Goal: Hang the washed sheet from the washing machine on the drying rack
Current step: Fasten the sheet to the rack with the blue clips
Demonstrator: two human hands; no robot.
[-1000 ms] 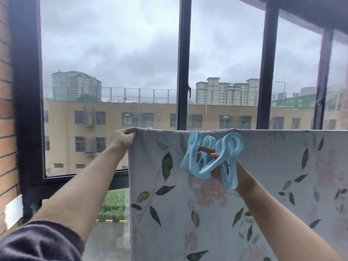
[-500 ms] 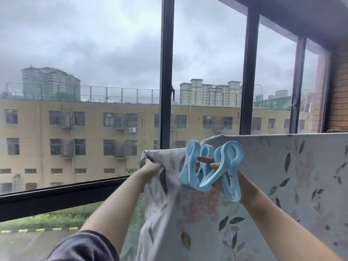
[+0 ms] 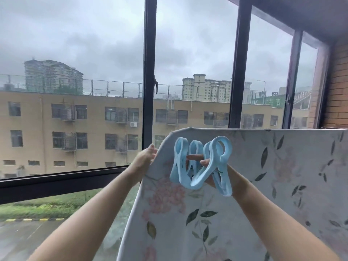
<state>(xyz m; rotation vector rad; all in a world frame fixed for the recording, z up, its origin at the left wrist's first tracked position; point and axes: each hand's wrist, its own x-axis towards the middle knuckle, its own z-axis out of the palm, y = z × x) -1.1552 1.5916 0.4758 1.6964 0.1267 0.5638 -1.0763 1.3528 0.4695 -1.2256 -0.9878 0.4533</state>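
The washed sheet (image 3: 263, 176), pale with green leaves and pink flowers, hangs across the right half of the head view over a rail hidden under its top fold. My left hand (image 3: 146, 157) grips the sheet's left edge where it curves down. My right hand (image 3: 205, 166) is raised in front of the sheet and holds a bunch of large light-blue clothes pegs (image 3: 199, 164), with fingers through their loops. A bit of the drying rack's bar (image 3: 333, 127) shows at the far right above the sheet.
Dark window frames (image 3: 149, 72) stand just behind the sheet, with a low sill (image 3: 56, 183) at the left. A brick wall (image 3: 337, 87) closes the right side. Outside are buildings, grass and wet pavement.
My view has swung right and the sheet's left end has shifted right. My left hand went from holding the top corner taut to gripping the curved left edge lower down. The pegs stay in my right hand.
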